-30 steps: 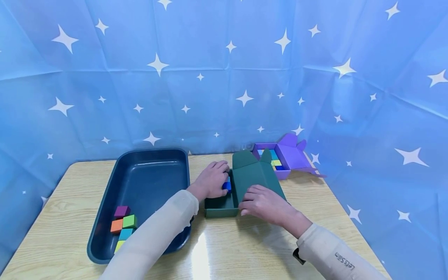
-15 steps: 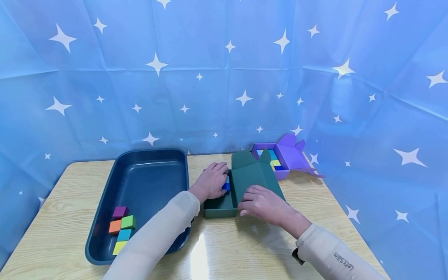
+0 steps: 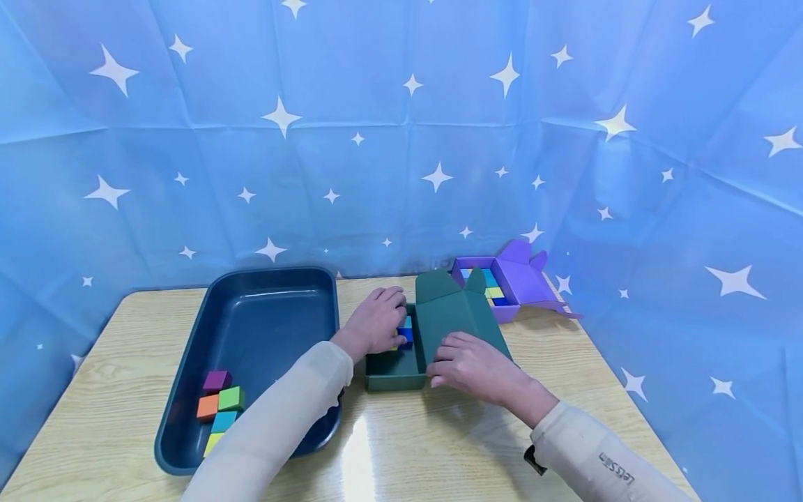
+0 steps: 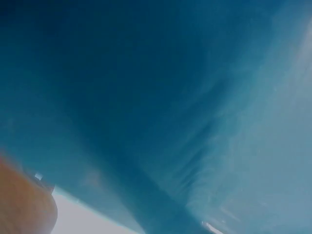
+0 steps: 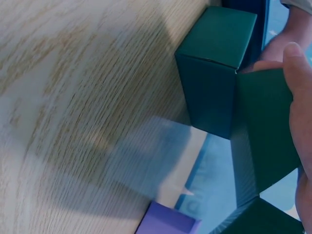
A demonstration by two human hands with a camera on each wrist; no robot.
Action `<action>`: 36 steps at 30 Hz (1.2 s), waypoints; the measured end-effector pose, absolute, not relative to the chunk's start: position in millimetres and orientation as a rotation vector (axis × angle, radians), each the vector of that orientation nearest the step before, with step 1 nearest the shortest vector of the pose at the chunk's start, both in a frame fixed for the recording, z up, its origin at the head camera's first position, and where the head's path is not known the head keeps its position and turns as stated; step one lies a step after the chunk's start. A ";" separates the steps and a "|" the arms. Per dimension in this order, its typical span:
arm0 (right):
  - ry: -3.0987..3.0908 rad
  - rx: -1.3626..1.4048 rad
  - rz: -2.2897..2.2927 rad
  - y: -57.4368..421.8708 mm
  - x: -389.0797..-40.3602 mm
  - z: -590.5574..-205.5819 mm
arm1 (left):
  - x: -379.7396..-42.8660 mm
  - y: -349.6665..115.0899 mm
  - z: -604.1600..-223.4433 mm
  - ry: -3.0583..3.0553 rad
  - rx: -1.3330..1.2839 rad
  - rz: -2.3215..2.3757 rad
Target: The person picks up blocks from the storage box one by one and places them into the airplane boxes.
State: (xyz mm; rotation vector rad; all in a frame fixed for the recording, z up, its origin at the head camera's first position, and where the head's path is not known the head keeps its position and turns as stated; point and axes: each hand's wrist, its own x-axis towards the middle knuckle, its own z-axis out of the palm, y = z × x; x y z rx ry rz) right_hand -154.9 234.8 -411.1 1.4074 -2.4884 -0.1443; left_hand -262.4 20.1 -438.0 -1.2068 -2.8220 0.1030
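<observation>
Two bare hands work around a green box (image 3: 396, 382) at the centre of the head frame. Lettering on the right sleeve (image 3: 596, 457), lower right, seems to read "LetsSlim" (it lies slantwise, so the spelling is uncertain). Grey marks on the starry backdrop (image 3: 351, 160), behind the purple box (image 3: 510, 314), are too faint to read.

The left hand (image 3: 375, 324) reaches into the green box, covering part of a blue block (image 3: 406, 337) and most of a yellow block (image 3: 394, 348); whether its fingers grasp either cannot be told. The right hand (image 3: 473, 366) grips the near edge of the open green lid (image 3: 467, 317), right of centre, its fingers curled there. That lid hides part of the purple box and its blocks.

At left, the left sleeve (image 3: 282, 411) cuts across the dark blue tray (image 3: 282, 314) and overlaps a yellow cube (image 3: 212, 443). The left wrist view is mostly blurred blue.
</observation>
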 end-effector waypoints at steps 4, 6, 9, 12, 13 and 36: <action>-2.484 1.404 -0.140 234.7 -155.0 -411.4 | -264.6 2.9 -420.5 -2.827 -1.181 -0.076; -2.474 1.406 -0.139 234.5 -154.8 -411.5 | -265.9 -10.6 -410.9 -2.812 -1.162 -0.139; -2.451 1.412 -0.130 234.5 -155.4 -412.6 | -267.3 -38.7 -396.8 -2.772 -1.129 -0.195; -2.433 1.414 -0.127 234.7 -155.8 -413.2 | -269.1 -72.9 -384.6 -2.734 -1.070 -0.216; -2.430 1.415 -0.127 234.8 -156.0 -413.4 | -269.5 -85.1 -381.3 -2.728 -1.046 -0.225; -2.468 1.396 -0.073 235.4 -156.2 -414.0 | -225.7 -256.9 -396.7 -2.824 -0.809 -0.199</action>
